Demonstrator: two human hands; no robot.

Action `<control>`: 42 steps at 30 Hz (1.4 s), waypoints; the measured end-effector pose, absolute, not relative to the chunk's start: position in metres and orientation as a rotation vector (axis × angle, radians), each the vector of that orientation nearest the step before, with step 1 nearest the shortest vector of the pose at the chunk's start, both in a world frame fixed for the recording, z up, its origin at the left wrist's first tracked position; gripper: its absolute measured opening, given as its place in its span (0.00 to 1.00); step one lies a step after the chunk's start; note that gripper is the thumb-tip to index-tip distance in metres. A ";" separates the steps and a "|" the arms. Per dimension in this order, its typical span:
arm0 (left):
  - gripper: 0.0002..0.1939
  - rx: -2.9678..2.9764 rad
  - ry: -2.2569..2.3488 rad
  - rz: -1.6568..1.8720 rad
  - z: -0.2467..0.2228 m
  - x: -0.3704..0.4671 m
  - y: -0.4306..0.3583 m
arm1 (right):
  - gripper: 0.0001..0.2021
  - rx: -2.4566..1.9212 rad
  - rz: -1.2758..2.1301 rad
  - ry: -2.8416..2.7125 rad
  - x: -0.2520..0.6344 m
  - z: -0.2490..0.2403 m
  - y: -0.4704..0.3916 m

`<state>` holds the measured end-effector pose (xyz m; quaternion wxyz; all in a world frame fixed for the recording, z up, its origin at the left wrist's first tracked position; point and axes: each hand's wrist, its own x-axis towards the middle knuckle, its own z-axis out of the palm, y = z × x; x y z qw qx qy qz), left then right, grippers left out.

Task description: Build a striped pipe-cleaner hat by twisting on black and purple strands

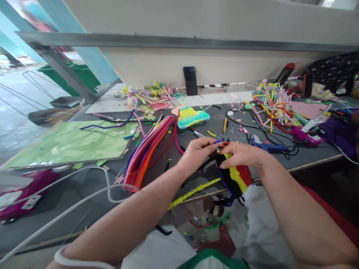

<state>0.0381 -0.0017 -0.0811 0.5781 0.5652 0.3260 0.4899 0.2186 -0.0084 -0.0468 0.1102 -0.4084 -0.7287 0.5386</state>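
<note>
A flat piece with black, yellow and red stripes, made of fuzzy pipe cleaners, is held over the table's front edge. My right hand is closed on its upper part, thumb on the black stripe. At the piece's top corner, my left hand pinches a purple pipe cleaner that also runs down the piece's left edge. The fingertips of both hands nearly meet there. A yellow twisted strip extends left from the piece. Left of my hands lies a bundle of pink, orange and purple pipe cleaners.
Behind my hands lie a yellow and turquoise striped piece and an upright phone. A blue glue gun with black cable is at right. A magenta glue gun and white cable are at left, near a green sheet.
</note>
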 end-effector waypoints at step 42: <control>0.09 1.516 0.912 1.164 -0.083 0.038 0.001 | 0.11 -1.309 1.047 -2.207 0.210 -0.055 -0.007</control>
